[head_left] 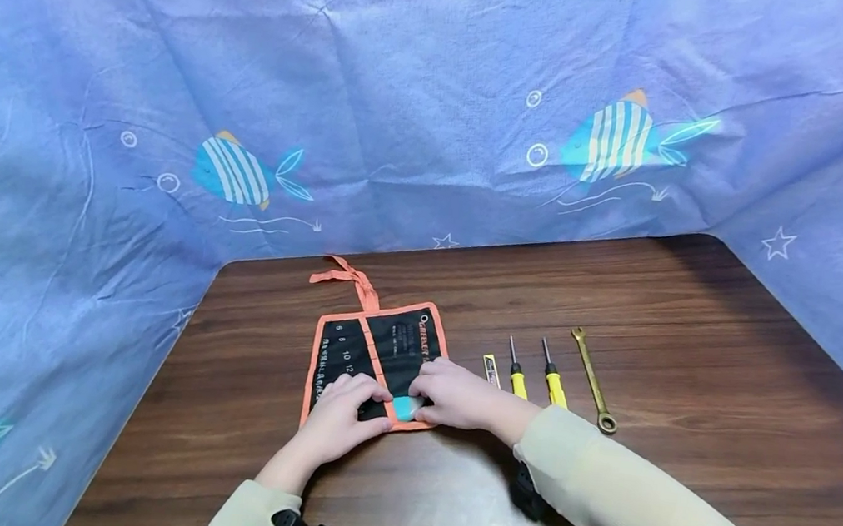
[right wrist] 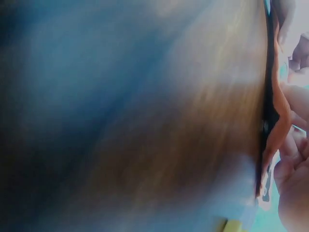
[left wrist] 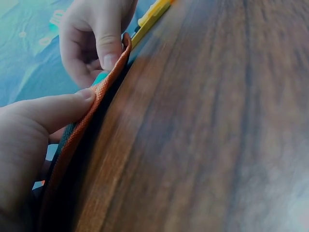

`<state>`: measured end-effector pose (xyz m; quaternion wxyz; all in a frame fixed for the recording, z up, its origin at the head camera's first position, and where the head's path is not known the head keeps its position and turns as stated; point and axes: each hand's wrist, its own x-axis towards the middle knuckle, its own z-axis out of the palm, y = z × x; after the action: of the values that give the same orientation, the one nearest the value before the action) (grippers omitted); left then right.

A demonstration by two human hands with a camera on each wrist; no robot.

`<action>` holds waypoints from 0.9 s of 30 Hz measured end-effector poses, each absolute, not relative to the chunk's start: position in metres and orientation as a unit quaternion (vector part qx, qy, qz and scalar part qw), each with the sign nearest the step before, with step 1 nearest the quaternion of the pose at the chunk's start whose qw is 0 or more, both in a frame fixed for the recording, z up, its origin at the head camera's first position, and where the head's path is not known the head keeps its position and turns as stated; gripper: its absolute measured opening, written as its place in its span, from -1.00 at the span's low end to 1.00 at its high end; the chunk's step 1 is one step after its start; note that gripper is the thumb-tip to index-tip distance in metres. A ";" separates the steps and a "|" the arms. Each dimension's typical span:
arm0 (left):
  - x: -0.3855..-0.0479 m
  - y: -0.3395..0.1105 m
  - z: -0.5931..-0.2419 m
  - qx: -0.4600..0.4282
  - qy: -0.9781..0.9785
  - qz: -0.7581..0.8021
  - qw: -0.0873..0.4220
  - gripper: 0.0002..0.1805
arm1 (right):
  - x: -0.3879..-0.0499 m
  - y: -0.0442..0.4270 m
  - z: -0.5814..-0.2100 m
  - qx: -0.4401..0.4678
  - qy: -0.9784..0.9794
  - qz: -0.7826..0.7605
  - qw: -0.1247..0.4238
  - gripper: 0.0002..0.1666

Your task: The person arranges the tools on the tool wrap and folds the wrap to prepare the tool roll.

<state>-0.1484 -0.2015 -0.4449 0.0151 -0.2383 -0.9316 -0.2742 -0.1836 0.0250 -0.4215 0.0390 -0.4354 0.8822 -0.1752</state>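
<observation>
A black tool pouch [head_left: 402, 347] with orange edging lies unfolded on the table. Near its lower edge is a small teal item [head_left: 404, 408], which the right hand [head_left: 458, 394] pinches between thumb and fingers. The left hand [head_left: 342, 417] grips the pouch at the orange strip, just left of that item. In the left wrist view the left thumb [left wrist: 72, 107] presses on the orange edging [left wrist: 91, 104], and the right hand [left wrist: 94, 38] is beyond it beside a bit of teal [left wrist: 100, 77]. The right wrist view shows the right hand [right wrist: 295, 179] against the raised orange edging [right wrist: 280, 130].
Right of the pouch lie a small yellow-and-white item [head_left: 491, 370], two yellow-handled screwdrivers [head_left: 518, 382] [head_left: 554, 386] and a brass-coloured wrench [head_left: 592, 378]. Orange ties [head_left: 359, 283] extend behind the pouch. A blue fish-print cloth [head_left: 420, 112] surrounds the wooden table [head_left: 699, 362].
</observation>
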 end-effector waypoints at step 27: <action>-0.149 -0.197 -0.440 -0.237 -0.928 -0.288 -0.013 -0.77 | -0.172 0.019 -0.421 -0.377 0.906 -0.181 0.062 -0.73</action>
<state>-0.1493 -0.1971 -0.4400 -0.0125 -0.2372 -0.9278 -0.2875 -0.1715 0.0193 -0.4211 0.0624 -0.3768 0.9064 -0.1806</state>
